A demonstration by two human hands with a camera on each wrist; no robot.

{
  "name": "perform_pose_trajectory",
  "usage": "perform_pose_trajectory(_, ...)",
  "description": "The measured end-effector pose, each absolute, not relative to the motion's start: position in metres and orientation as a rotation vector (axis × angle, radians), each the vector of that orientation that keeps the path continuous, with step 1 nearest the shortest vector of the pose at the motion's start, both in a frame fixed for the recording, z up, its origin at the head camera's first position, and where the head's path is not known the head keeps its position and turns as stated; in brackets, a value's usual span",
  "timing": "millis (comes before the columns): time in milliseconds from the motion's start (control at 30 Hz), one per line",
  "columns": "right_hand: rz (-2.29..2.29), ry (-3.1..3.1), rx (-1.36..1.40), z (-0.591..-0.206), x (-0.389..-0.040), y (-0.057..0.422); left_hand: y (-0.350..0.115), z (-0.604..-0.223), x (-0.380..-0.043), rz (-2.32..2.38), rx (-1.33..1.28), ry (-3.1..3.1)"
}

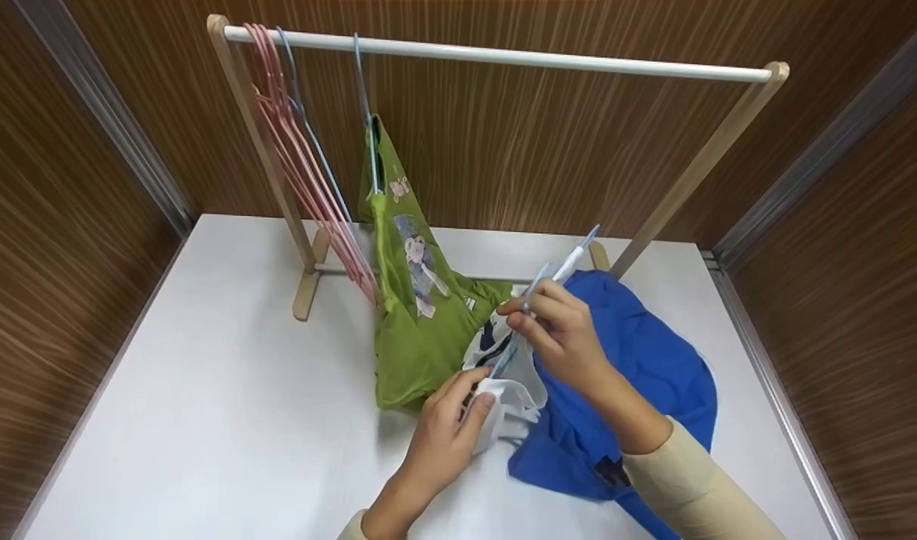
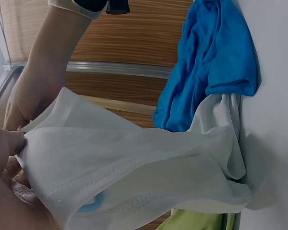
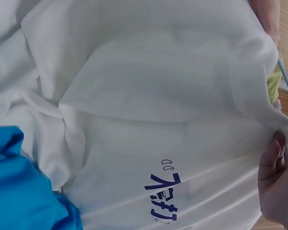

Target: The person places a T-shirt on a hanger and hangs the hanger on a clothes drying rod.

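A white T-shirt (image 1: 524, 379) hangs bunched between my two hands, its dark blue print (image 3: 164, 196) facing the right wrist view. My left hand (image 1: 445, 431) grips the shirt near its neckline, thumb on the fabric; the left wrist view shows the cloth (image 2: 115, 158) drooping from those fingers. With thumb and fingers my right hand (image 1: 563, 337) pinches a light blue hanger (image 1: 534, 289) near its hook. One hanger arm pokes up beyond that hand with white cloth around it; the other slants down toward my left fingers, its end hidden by the shirt.
A rack with a white rail (image 1: 503, 56) stands behind. Pink hangers (image 1: 308, 157) and one blue hanger (image 1: 297, 82) hang at its left end. Beside them a green shirt (image 1: 421, 337) on a blue hanger reaches the table. Blue clothing (image 1: 645, 360) lies crumpled at right.
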State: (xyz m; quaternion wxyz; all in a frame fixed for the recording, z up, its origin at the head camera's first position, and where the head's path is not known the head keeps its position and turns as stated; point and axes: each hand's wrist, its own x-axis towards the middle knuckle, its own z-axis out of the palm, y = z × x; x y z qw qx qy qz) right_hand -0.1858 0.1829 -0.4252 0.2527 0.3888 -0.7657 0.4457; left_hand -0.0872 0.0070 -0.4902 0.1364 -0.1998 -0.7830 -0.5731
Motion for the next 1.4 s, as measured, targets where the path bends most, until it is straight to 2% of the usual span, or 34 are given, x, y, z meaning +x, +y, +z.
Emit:
perform_pose_trajectory(300,1.253,-2.106,1.142,-0.404,-0.169,0.169,0.01,-0.487,-0.087,-1.845,-0.591,-2.179)
perform_pose_trajectory(500,1.3,-2.162,1.126,-0.406,-0.174,0.183,0.007,-0.483,-0.082,-1.841,-0.57,-2.144)
perform_pose_trajectory(767,1.294,-2.164,1.068,-0.413,-0.191,0.197,-0.001,-0.445,-0.063,-1.83,-0.595,-2.138)
perform_pose_trajectory(867,1.27,-2.168,1.044,-0.416,-0.197,0.2,-0.002,-0.442,-0.059,-1.838,-0.592,-2.148)
perform_pose_trajectory(1200,1.281,-2.182,0.995,-0.424,-0.213,0.209,-0.003,-0.474,-0.066,-1.867,-0.565,-2.174)
perform_pose_trajectory(1400,1.247,-2.21,0.936,-0.421,-0.213,0.208,-0.006,-0.48,-0.068,-1.851,-0.557,-2.196)
